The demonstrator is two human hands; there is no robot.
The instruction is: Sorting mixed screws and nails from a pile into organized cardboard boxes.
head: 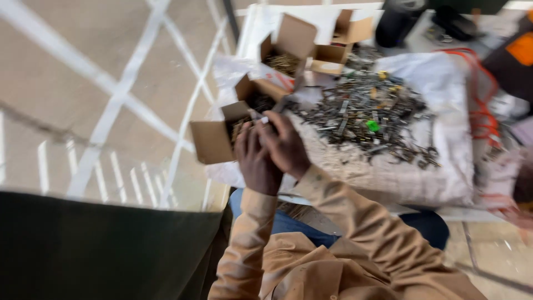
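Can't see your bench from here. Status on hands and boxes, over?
Left hand and right hand together over open cardboard box. Small pale piece at fingertips, blurred. Metal scrap pile alongside, apart.

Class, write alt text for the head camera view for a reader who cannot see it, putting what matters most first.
A person's left hand and right hand meet over an open cardboard box, pinching a small pale object too blurred to identify. Beside them a heap of dark metal hardware lies on a white sack, with more open boxes behind.
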